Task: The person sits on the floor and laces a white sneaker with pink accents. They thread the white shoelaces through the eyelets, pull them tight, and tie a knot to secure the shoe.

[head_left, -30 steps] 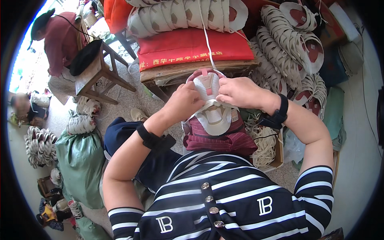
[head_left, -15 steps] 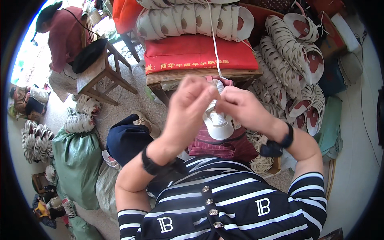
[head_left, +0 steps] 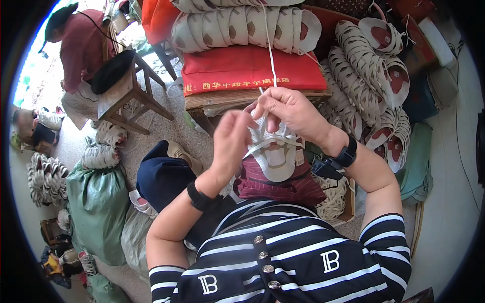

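Nearest is the person's black and white striped shirt [head_left: 273,242], with a maroon cloth [head_left: 273,194] just beyond it. A pale shoe [head_left: 278,171] lies on that cloth, its rounded toe toward the person and its laced part past the cloth's far edge. The right hand [head_left: 295,113] is over the far right part of the shoe, thumb and fingers pinching a white lace [head_left: 271,60]. The left hand [head_left: 232,134] is beside the shoe's left edge, fingers curled in; it is blurred, so whether it grips a lace cannot be told. To the right of the maroon cloth, a box [head_left: 352,194] holds loose cream laces [head_left: 333,202].

Beyond the hands is the front edge of a wooden worktop [head_left: 319,94]. A red cloth [head_left: 227,68] covers it, and a row of nested shoe uppers [head_left: 242,30] lies across the cloth. The lace runs over both. More uppers [head_left: 364,55] are heaped off the worktop's right edge. Farther off, left of the worktop, are a wooden stool [head_left: 118,98] and a co-worker in a red top [head_left: 83,48].
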The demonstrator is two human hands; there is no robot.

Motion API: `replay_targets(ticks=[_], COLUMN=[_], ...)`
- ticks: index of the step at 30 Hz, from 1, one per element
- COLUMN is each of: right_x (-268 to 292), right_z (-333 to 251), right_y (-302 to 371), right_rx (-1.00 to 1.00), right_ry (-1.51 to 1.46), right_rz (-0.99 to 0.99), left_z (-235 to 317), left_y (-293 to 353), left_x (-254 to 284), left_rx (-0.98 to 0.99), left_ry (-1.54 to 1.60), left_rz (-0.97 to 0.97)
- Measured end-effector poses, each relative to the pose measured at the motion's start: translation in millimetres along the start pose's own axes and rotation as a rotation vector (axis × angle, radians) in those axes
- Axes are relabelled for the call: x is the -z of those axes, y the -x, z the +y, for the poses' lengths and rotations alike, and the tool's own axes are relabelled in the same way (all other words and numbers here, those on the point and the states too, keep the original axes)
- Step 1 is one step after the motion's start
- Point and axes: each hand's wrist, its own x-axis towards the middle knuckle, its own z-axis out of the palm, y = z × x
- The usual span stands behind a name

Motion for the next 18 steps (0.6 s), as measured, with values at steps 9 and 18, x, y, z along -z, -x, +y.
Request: replay_targets(ticks=[9, 18], right_x=[-7.2, 6.1], right_z=[2.7, 7.2], right_y=[7.4, 18.2], right_rx=[0.015, -0.011], right_ry=[-0.219, -0.328], right_rz=[0.133, 0.272], left_z=[-19.0, -22.9], left_y=[8.9, 3.3], left_x=[-24.2, 6.5], left_rx=[-0.027, 0.208], left_ry=[-0.106, -0.050], left_rz=[-0.201, -0.264])
